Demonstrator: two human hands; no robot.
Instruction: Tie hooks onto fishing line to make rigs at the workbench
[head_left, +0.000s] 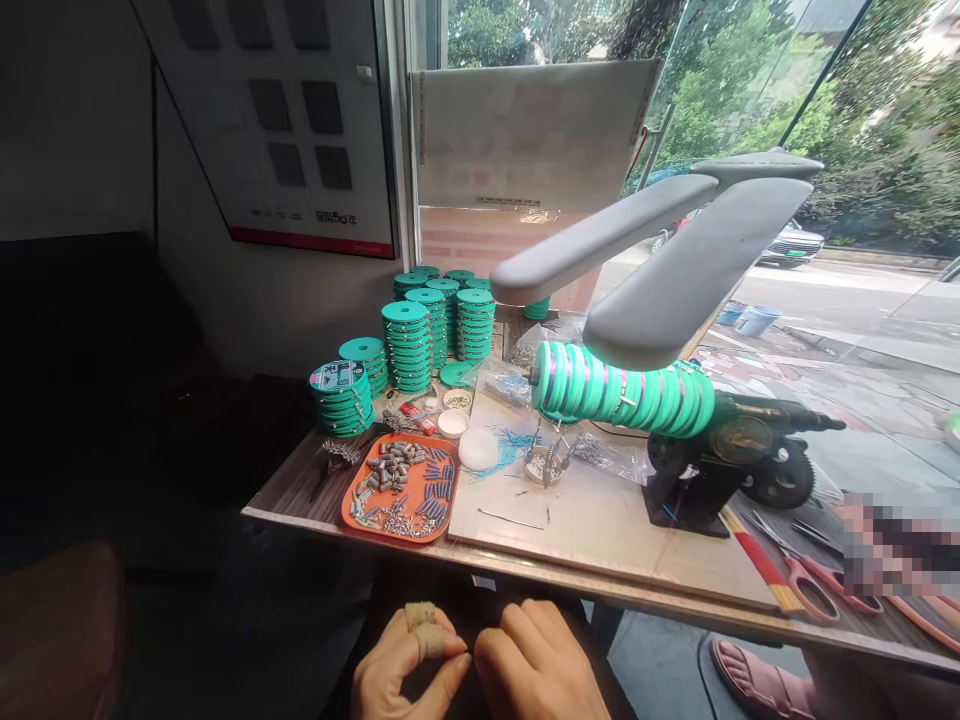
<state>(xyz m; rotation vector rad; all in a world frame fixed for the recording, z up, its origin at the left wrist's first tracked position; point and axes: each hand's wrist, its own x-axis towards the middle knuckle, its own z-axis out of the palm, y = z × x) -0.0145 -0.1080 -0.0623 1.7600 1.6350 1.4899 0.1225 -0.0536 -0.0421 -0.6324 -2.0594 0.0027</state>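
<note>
Both my grips are narrow, just in front of the bench (289, 485): left hand (405, 668) pinched at the fingertips, right hand (536, 662) curled beside it, contents too small to tell. The orange tray (351, 512) of metal pieces rests on the bench, beside the pale board (600, 540).

Looks from the head in 1 view, forward and down across the counter (296, 488) toward the window (525, 30). Sits close above the left hand (409, 665) and right hand (536, 665), low in frame; takes in the street (862, 268), farther off.
</note>
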